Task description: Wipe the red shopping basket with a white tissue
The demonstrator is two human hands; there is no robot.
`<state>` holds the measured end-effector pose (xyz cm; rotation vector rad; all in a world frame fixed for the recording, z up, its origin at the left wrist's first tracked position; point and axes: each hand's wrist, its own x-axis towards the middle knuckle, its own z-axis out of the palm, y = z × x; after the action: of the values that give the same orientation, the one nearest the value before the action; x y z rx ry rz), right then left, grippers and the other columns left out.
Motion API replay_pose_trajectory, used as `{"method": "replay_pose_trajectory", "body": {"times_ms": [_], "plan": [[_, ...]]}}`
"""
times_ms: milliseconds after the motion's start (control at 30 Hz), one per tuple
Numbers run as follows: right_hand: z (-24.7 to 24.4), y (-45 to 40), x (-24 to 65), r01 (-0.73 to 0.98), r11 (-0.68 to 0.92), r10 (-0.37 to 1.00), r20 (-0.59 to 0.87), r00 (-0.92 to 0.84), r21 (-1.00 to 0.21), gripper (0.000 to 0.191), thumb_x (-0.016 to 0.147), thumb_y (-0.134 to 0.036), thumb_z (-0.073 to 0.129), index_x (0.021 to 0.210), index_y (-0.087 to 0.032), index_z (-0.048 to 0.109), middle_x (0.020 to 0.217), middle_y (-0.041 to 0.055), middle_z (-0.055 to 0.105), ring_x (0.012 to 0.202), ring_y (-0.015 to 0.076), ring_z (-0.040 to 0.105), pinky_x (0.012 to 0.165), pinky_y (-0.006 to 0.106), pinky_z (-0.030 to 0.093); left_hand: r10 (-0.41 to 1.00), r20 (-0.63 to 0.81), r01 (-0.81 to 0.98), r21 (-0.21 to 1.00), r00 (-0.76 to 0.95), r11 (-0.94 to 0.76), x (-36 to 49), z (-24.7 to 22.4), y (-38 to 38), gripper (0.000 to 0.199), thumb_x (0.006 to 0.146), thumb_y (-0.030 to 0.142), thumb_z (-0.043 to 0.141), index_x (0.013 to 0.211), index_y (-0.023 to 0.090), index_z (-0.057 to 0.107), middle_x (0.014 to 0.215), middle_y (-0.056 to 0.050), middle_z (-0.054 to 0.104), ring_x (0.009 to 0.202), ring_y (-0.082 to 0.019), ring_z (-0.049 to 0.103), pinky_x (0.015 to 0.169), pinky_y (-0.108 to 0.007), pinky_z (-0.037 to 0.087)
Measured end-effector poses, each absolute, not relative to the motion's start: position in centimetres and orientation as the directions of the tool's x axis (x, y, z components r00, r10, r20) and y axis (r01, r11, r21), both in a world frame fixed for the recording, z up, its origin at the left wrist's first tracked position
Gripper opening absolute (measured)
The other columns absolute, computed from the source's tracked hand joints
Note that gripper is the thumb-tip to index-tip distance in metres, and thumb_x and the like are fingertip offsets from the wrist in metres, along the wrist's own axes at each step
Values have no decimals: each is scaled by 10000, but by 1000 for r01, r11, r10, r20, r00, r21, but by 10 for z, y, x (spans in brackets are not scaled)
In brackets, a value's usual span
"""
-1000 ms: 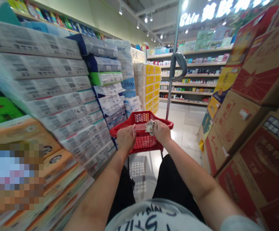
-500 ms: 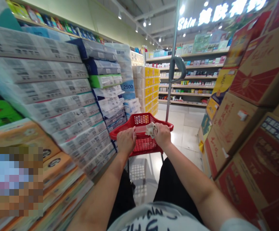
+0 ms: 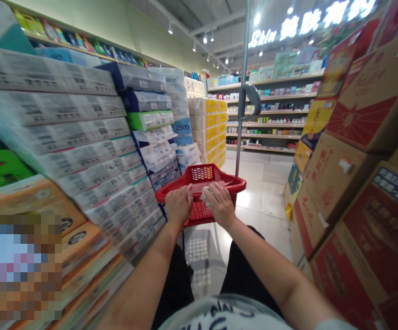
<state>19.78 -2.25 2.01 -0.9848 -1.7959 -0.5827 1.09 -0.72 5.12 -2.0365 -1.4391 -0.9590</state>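
Observation:
A red plastic shopping cart [image 3: 205,172] with a perforated basket stands right in front of me. My left hand [image 3: 178,204] is closed around the left part of its handle. Under the fingers of my right hand [image 3: 222,204] is a crumpled, off-white cloth [image 3: 206,196], pressed against the middle of the handle. The cloth is partly hidden by those fingers. A grey pole [image 3: 243,68] with a looped grey grip [image 3: 250,101] rises from the cart's right side.
Stacked packs of paper [image 3: 71,110] line the left, with yellow-and-white packs [image 3: 207,123] farther on. Cardboard cartons [image 3: 343,174] are piled along the right. Shelves of small goods [image 3: 270,110] stand across the back. Pale floor tiles [image 3: 250,197] run between them.
My right hand has slid left along the handle with the cloth, from near the right end toward the middle. My left hand keeps its hold.

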Motion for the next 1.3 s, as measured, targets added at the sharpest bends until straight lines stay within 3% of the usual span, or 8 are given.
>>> {"method": "replay_pose_trajectory", "body": {"times_ms": [267, 467, 600, 700, 767, 900, 1100, 1300], "plan": [[64, -20, 183, 826, 511, 608, 780, -151, -238, 241, 889, -213, 544, 1103, -172, 648, 1120, 89, 664, 1053, 237, 582, 983, 408, 430, 634, 747, 946, 19, 202, -323, 14, 50, -6, 398, 977, 351, 351, 1278, 217, 573, 1218, -73, 665, 1062, -237, 601, 933, -409, 364], [34, -27, 180, 775, 631, 368, 893, -258, -36, 349, 918, -214, 478, 1243, -187, 601, 1286, 86, 602, 1291, 232, 459, 1104, 421, 334, 626, 745, 935, 9, 230, -355, 14, 50, -10, 409, 986, 373, 329, 1289, 228, 563, 1212, -87, 663, 1061, -239, 606, 927, -415, 372], [55, -20, 176, 785, 595, 526, 821, -222, -170, 267, 896, -238, 532, 1130, -189, 648, 1135, 80, 673, 1094, 215, 588, 999, 370, 431, 630, 742, 939, 4, 228, -344, 14, 51, -11, 401, 985, 362, 333, 1258, 213, 585, 1195, -97, 669, 1047, -241, 607, 914, -417, 380], [67, -16, 169, 833, 501, 615, 774, -152, -235, 355, 914, -242, 526, 1261, -197, 582, 1114, 81, 678, 995, 217, 616, 929, 364, 463, 632, 740, 939, 2, 230, -345, 14, 52, -12, 395, 984, 349, 333, 1245, 204, 591, 1187, -97, 670, 1035, -241, 609, 915, -418, 379], [62, -19, 165, 848, 500, 562, 811, -162, -177, 399, 927, -238, 512, 1325, -219, 540, 1208, 88, 641, 1087, 234, 584, 985, 393, 425, 630, 739, 935, 0, 239, -354, 14, 51, -12, 391, 983, 347, 336, 1250, 208, 585, 1192, -93, 666, 1041, -242, 607, 917, -421, 379], [46, -26, 164, 814, 580, 427, 867, -258, -43, 319, 931, -228, 498, 1230, -213, 608, 1307, 74, 586, 1249, 247, 482, 1083, 409, 338, 619, 746, 931, -6, 247, -364, 13, 49, -12, 393, 979, 345, 349, 1285, 214, 559, 1211, -93, 657, 1064, -245, 599, 929, -420, 371], [73, -14, 166, 853, 486, 639, 743, -199, -189, 178, 941, -278, 501, 954, -198, 660, 982, 58, 685, 922, 202, 617, 877, 336, 468, 618, 748, 934, -5, 240, -357, 15, 50, -11, 409, 990, 374, 320, 1270, 214, 572, 1206, -87, 664, 1049, -239, 604, 916, -410, 367], [50, -27, 169, 801, 586, 436, 882, -181, -126, 259, 924, -232, 494, 1125, -165, 644, 1198, 105, 642, 1191, 232, 531, 1044, 395, 395, 623, 748, 937, 4, 229, -349, 16, 49, -13, 415, 990, 371, 316, 1295, 224, 555, 1215, -86, 660, 1071, -235, 600, 945, -412, 357]]}}
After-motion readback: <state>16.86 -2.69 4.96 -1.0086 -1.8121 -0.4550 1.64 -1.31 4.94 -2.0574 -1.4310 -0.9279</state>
